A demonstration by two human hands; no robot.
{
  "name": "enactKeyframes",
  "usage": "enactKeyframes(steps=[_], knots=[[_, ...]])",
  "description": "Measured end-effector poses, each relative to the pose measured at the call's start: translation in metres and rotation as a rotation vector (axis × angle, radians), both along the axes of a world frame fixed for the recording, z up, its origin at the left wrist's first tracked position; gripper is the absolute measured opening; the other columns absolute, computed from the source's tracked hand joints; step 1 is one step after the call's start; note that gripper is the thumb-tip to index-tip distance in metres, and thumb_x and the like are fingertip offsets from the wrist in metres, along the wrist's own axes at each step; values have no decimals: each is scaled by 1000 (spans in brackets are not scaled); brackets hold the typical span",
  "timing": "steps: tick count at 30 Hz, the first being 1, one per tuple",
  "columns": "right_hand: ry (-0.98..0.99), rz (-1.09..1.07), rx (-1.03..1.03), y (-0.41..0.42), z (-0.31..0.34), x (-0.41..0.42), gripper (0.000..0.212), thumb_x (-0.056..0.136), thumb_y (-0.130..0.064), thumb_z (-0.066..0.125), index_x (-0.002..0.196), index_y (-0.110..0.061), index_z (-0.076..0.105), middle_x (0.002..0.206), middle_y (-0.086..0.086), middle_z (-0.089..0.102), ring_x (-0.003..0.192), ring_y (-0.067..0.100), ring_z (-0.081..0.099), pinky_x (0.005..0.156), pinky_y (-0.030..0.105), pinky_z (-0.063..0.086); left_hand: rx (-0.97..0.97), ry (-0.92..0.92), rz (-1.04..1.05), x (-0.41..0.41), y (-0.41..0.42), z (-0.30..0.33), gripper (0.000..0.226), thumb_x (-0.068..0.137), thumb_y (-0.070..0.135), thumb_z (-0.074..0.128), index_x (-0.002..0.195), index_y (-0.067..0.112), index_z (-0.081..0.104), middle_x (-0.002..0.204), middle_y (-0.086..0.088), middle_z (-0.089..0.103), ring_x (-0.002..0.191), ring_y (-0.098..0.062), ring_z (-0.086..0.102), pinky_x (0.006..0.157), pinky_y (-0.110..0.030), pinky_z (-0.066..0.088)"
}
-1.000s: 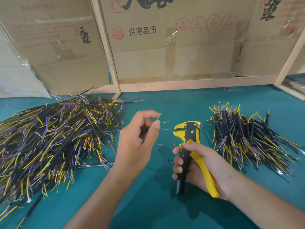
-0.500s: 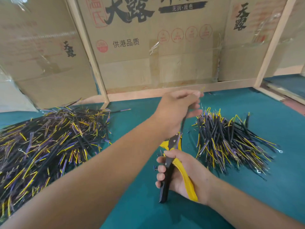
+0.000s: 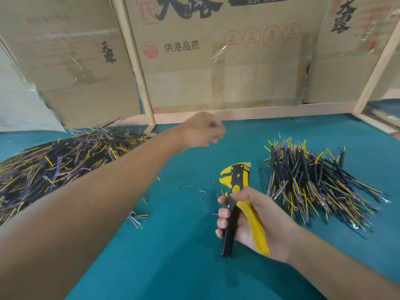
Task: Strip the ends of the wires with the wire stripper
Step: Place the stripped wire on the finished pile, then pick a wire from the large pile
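Left third of the frame: big loose heap of wires (image 3: 58,167) on the teal table top (image 3: 184,245); black sheaths, yellow and purple ends, some with small ring terminals. A few stray wires (image 3: 137,218) lie at the heap's lower edge, near centre

Left arm crosses from lower left up to the centre top, over the heap's right edge. Left hand (image 3: 201,132) raised in front of the wooden rail at the back, motion-blurred; fingers look curled inward, but cannot tell whether they hold anything

Centre: small snipped bits of insulation (image 3: 202,191), red, blue, purple, scattered on the table just left of the tool head

Centre right: wire stripper (image 3: 237,191), yellow body with black plates, one black handle and one yellow handle. It stands roughly upright, head toward the top of the frame, jaws facing left, no wire seen in them. Right hand (image 3: 253,221) grasps both handles, fingers wrapped round the black one, thumb lying across just below the head; heel of the hand low by the table

Right third: smaller, tidier pile of wires (image 3: 313,182), same colours, fanning toward lower right, just right of the stripper and apart from it

Background, top of frame: flattened cardboard boxes (image 3: 216,61) with printed characters, held in a pale wooden frame (image 3: 134,61)
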State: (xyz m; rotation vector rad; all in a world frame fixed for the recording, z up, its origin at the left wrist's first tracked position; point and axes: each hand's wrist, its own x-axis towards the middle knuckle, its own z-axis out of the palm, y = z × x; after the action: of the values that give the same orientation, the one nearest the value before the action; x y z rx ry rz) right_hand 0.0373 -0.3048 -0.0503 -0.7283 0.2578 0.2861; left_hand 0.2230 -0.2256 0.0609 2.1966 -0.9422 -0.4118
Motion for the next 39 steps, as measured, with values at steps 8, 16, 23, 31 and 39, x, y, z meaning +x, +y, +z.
enactKeyframes(steps=[8,16,23,31,39], knots=[[-13,51,-106,5,3,-3,40,76,-21,68,109,-3,57,77,12,51,66,28,51,70,45,55,576,-540,284,37,143,-34,16,88,9,54,97,13,67,104,-9,64,105,-31,58,87,-36,46],[-6,52,-78,4,0,-1,38,73,-22,75,103,-3,62,77,13,48,66,28,49,71,46,54,539,-711,419,25,159,-99,51,91,20,56,141,24,49,151,4,40,140,-24,31,110,-43,21],[0,40,-87,5,2,-2,35,76,-23,71,103,-3,61,77,12,46,66,28,48,71,45,54,483,-775,677,33,176,-94,37,88,15,63,124,4,60,136,-17,51,121,-42,46,98,-53,37],[-16,53,-86,5,1,-2,32,74,-23,75,97,-2,67,78,13,47,66,28,48,71,46,54,424,-793,696,34,177,-99,25,91,8,59,115,2,67,136,-15,56,118,-42,51,95,-52,40],[-106,73,-291,-1,-12,-2,32,95,-38,62,108,-9,66,94,14,65,81,29,64,76,41,54,519,-805,856,24,177,-86,22,80,18,67,93,3,57,94,-21,66,95,-41,58,83,-46,38]])
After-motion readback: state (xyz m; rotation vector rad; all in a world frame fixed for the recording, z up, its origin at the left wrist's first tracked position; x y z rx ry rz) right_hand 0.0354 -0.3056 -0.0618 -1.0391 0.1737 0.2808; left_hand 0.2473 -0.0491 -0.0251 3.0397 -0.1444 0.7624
